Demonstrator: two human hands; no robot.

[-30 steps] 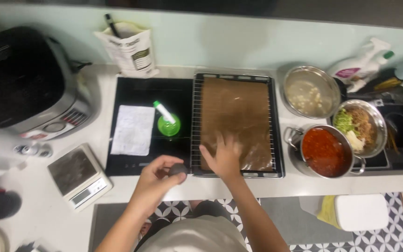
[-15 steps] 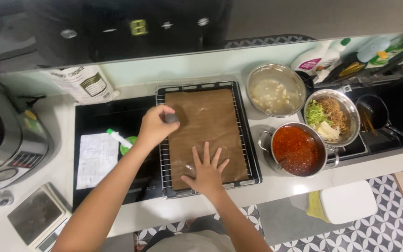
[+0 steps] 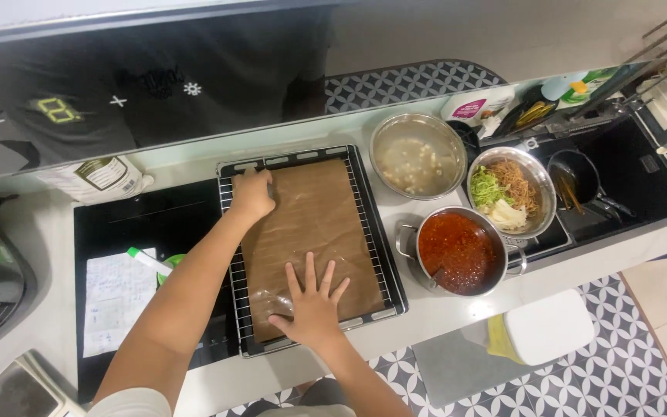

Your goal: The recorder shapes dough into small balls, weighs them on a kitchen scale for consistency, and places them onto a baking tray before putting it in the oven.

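The right hand [image 3: 312, 303] lies open and flat, fingers spread, pressing the near end of one brown sheet of baking paper [image 3: 314, 232]. The left hand [image 3: 252, 194] is curled closed on the sheet's far left corner, seemingly around a small dark thing that is too hidden to identify. The sheet rests on one black wire rack tray [image 3: 387, 270] under both hands. To the right of the hands stand three metal vessels: one bowl of pale liquid [image 3: 417, 158], one bowl of noodles and greens [image 3: 511, 193], and one pot of red sauce [image 3: 457, 251]. Left of the left hand lie one white paper sheet [image 3: 113, 301] and one green utensil [image 3: 152, 264] on the dark hob [image 3: 140, 220], all on the white counter [image 3: 426, 316].
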